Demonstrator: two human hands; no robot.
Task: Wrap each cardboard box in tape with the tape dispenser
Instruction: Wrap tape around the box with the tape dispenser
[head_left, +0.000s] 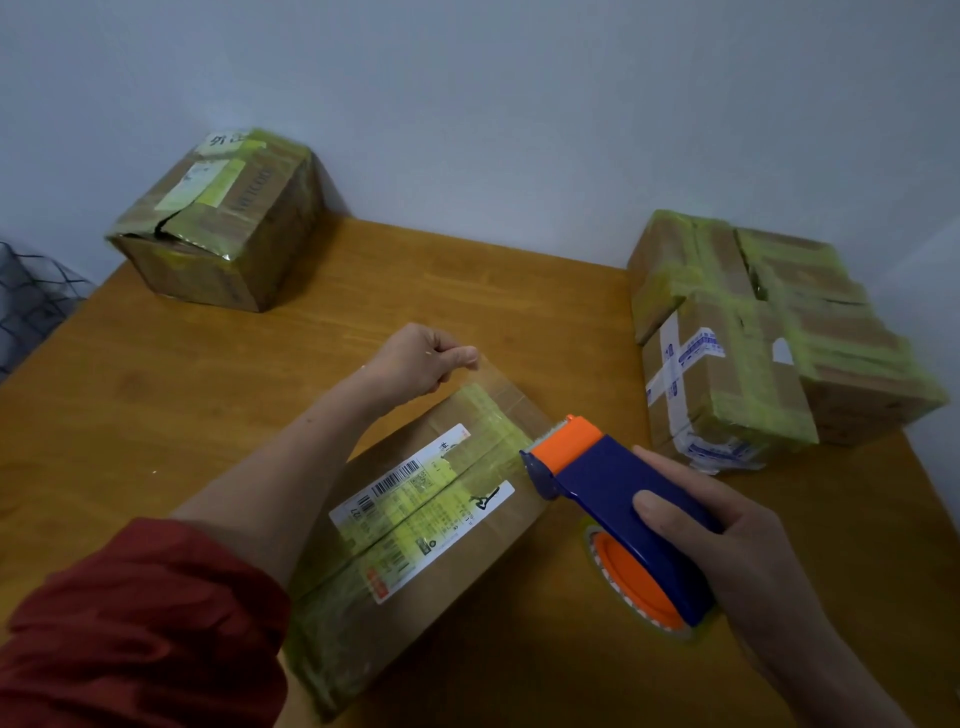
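The left hand pinches the free tape end past the far edge of the brown labelled cardboard box (centre of the wooden surface), keeping tape taut; the right hand grips the blue-and-orange tape dispenser.

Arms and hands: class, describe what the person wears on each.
A creased red sleeve covers the left arm down to about the elbow. The right arm shows no sleeve. The left hand and right hand show no gloves, rings or watch.
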